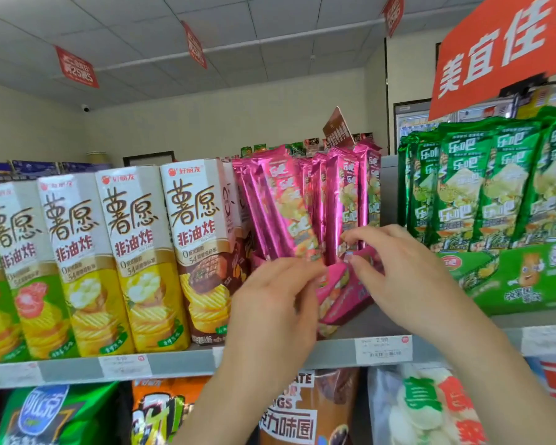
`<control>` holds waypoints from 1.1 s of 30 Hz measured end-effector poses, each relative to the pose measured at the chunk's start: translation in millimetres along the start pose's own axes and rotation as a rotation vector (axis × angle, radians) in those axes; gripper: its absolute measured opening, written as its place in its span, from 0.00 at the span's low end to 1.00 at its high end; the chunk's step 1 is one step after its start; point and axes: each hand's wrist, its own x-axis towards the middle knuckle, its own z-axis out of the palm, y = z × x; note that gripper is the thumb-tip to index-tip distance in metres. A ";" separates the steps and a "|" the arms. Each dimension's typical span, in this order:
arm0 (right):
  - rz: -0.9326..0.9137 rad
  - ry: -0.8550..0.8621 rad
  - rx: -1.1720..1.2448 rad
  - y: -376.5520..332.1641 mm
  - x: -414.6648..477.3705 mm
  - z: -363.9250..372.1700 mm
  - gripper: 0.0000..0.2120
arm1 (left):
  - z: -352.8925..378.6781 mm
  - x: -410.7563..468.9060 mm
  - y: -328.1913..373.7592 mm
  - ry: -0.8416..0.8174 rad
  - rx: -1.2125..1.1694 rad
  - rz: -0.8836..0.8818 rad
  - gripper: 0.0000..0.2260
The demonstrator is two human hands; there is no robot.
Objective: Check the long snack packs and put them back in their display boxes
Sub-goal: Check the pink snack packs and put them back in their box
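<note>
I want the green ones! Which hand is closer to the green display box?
Right. The right hand sits at the pink display box, just left of the green display box. The left hand is farther left, at a tilted pink snack pack.

- Tall white cardboard crisp boxes stand upright in a row on the grey metal shelf.
- White paper price labels line its front edge.
- Green, orange and white snack bags sit below.
- Small red hanging signs and a large orange-red banner hang overhead.
</note>
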 end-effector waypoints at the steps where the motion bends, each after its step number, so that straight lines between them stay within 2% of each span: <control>1: 0.015 -0.025 0.044 2.3 2.9 0.4 0.15 | 3.5 0.5 3.6 -0.002 -0.040 0.012 0.11; 3: 0.032 -0.022 0.165 3.5 8.9 0.6 0.14 | 11.3 4.2 8.2 -0.014 -0.074 0.025 0.14; 6: 0.005 0.128 0.397 -3.4 14.9 -5.0 0.10 | 20.0 10.8 15.7 -0.082 -0.139 0.001 0.19; 8: 0.006 0.092 0.612 -10.6 20.3 -13.9 0.07 | 22.2 11.3 21.1 -0.145 -0.224 0.020 0.22; 9: 0.003 0.042 0.646 -12.6 24.0 -18.0 0.07 | 21.0 10.1 21.9 -0.146 -0.265 0.034 0.22; 10: -0.007 -0.017 0.617 -13.4 28.0 -21.2 0.11 | 18.1 8.7 20.3 -0.110 -0.282 0.043 0.21; 12: -0.008 -0.124 0.528 -10.8 37.2 -23.4 0.27 | 10.7 6.7 10.3 0.039 -0.215 0.020 0.19; 14: -0.002 -0.215 0.493 -9.6 43.0 -23.3 0.35 | 4.9 9.0 -2.6 0.159 -0.128 -0.066 0.17; 15: -0.018 -0.247 0.483 -8.8 44.1 -21.7 0.35 | 3.6 11.7 -7.0 0.164 -0.123 -0.129 0.17; 17: -0.030 -0.245 0.465 -6.9 42.8 -16.9 0.32 | 4.2 17.4 -9.1 0.062 -0.175 -0.271 0.23; 20: -0.004 -0.138 0.466 -4.3 39.0 -10.4 0.24 | 8.4 21.6 -5.8 -0.087 -0.231 -0.405 0.36; 22: -0.008 -0.075 0.479 -2.7 36.7 -7.9 0.20 | 10.9 24.0 -5.8 -0.089 -0.214 -0.431 0.39; 26: -0.011 -0.028 0.458 0.4 32.6 -3.6 0.23 | 15.0 36.2 -8.5 -0.067 -0.210 -0.500 0.41; 30: -0.011 -0.028 0.465 0.4 29.6 1.7 0.28 | 18.3 40.4 -11.1 -0.069 -0.311 -0.597 0.40; 33: -0.029 0.015 0.403 -4.2 24.7 7.5 0.31 | 17.5 33.2 -11.0 -0.001 -0.310 -0.575 0.39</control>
